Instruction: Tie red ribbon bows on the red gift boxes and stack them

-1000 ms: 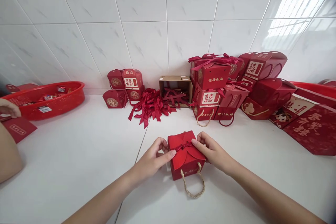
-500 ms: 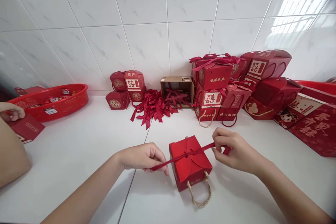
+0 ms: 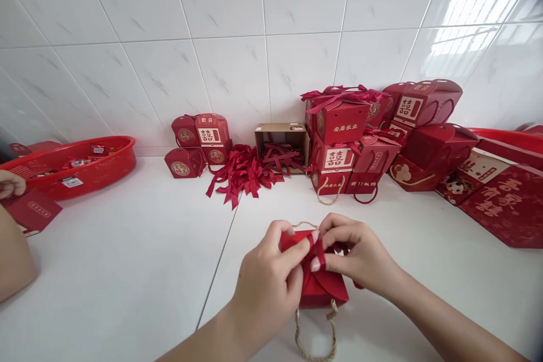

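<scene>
A red gift box (image 3: 320,294) with twisted rope handles (image 3: 298,336) sits on the white table in front of me. My left hand (image 3: 275,271) is closed over its left side, fingers pinching a dark red ribbon (image 3: 321,254) above the lid. From the right, my right hand (image 3: 354,249) pinches the same ribbon between thumb and fingers, close against the left fingertips. The ribbon's crossing on the lid is partly hidden by my fingers.
Behind the box lie a heap of red ribbons (image 3: 244,172) and an open cardboard box (image 3: 282,130) holding more. Stacked red gift boxes (image 3: 339,124) stand to the right, several more (image 3: 212,136) at back left. A red basin (image 3: 97,172) and another person's hand (image 3: 12,185) are far left.
My hands have come together over the lid from either side, where they held the ribbon's ends stretched apart. The gift box has turned slightly.
</scene>
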The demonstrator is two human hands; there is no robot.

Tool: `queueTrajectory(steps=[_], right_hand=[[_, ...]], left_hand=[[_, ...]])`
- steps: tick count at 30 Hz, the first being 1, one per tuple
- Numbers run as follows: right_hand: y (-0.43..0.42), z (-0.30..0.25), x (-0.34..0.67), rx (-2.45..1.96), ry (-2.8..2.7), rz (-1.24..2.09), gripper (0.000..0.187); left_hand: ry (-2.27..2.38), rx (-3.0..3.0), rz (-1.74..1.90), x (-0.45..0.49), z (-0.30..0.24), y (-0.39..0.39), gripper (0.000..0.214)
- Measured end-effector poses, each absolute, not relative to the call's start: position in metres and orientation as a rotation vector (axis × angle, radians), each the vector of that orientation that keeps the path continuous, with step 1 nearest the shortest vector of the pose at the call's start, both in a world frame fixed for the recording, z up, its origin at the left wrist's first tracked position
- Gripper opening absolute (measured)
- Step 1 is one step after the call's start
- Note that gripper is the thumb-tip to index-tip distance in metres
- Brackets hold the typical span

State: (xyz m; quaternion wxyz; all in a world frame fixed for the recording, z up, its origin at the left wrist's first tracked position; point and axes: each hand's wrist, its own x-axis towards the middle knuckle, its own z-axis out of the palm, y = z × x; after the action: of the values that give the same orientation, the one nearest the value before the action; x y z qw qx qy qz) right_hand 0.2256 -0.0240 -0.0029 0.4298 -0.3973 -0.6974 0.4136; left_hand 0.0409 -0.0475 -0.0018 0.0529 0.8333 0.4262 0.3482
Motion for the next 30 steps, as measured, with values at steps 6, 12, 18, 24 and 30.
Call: queueTrajectory(steps=[6,12,18,24,30], right_hand=[[-0.027,-0.004,0.220,-1.008,-1.762,1.056,0.011],[-0.027,-0.007,0.222,-0.954,-1.930,0.844,0.017],[-0.027,-0.013,0.223,-0.907,-1.976,0.665,0.021],[-0.024,-0.012,0.228,-1.005,-2.022,0.638,0.026],[-0.024,-0.013,0.230,-1.031,-2.014,0.692,0.024]], left_hand=[[1.191,2.693,1.006,0.043,-0.004,-0.046,0.041],[0.850,2.555,0.921,0.034,0.000,-0.031,0.026],[1.086,2.326,1.026,0.031,0.000,-0.027,0.017],[1.426,2.313,0.930,-0.001,-0.007,-0.027,0.016],[1.055,1.937,0.873,-0.013,0.000,-0.026,0.027]])
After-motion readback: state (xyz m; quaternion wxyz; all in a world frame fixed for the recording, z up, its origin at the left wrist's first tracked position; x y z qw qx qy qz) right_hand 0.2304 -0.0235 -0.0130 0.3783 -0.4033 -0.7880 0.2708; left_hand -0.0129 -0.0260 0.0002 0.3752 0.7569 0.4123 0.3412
